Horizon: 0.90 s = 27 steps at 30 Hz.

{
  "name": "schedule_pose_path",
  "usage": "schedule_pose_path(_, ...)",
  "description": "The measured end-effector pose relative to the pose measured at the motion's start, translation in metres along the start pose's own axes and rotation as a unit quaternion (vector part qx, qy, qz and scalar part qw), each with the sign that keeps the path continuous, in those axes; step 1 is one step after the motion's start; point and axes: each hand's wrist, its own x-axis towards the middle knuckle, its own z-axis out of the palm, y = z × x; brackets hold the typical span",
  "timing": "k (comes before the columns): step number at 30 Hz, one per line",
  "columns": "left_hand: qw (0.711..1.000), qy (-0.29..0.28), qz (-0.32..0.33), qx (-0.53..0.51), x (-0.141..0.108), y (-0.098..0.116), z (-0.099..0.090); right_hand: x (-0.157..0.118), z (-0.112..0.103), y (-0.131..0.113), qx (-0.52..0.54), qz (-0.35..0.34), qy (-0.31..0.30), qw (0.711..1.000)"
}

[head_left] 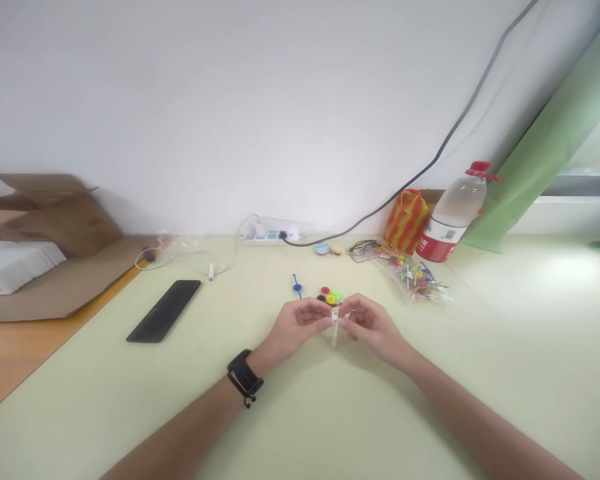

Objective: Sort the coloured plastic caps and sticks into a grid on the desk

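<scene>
Between my fingertips, just above the table, is a small white piece (pixel 335 317) with a pale pointed shaft hanging down; its exact kind is too small to make out. My left hand (pixel 300 325) pinches it from the left, thumb and fingers together. From the other side my right hand (pixel 370 325) grips it the same way. Just behind the hands lie small round plastic pieces: a red one (pixel 325 291), a yellow one (pixel 331 299) and a green one (pixel 337 295), partly hidden by my fingers. A blue arrow-shaped piece with a disc (pixel 297 287) lies to their left.
A black phone-like slab (pixel 164 311) lies left. Along the wall are a power strip (pixel 271 235) and cable. At right stand a large bottle (pixel 453 213), a striped bag (pixel 406 220) and a clear bag of colourful plastic parts (pixel 420 280). A cardboard box (pixel 55 213) occupies the far left.
</scene>
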Motion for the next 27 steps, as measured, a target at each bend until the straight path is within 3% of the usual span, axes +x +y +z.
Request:
schedule_pose_path(5, 1.000, -0.004, -0.003, -0.007, 0.000, -0.002, 0.001, 0.000, 0.000, 0.001, -0.039, -0.011, 0.003, 0.999)
schedule_pose_path(12, 1.000, 0.016, -0.012, -0.019, 0.001, 0.000, 0.000, -0.006, 0.003, 0.004, -0.126, -0.085, 0.052, 0.987)
schedule_pose_path(18, 0.999, 0.023, -0.016, -0.047, 0.004, -0.001, -0.001, -0.003, -0.006, -0.001, -0.088, -0.011, -0.013, 0.996)
schedule_pose_path(22, 0.998, 0.029, -0.012, -0.054, 0.004, 0.002, -0.001, 0.000, -0.010, -0.003, -0.087, -0.017, 0.033, 0.995)
schedule_pose_path(27, 0.997, 0.051, -0.009, -0.060, 0.004, 0.005, -0.001, 0.003, -0.011, 0.007, -0.169, -0.035, 0.034, 0.984)
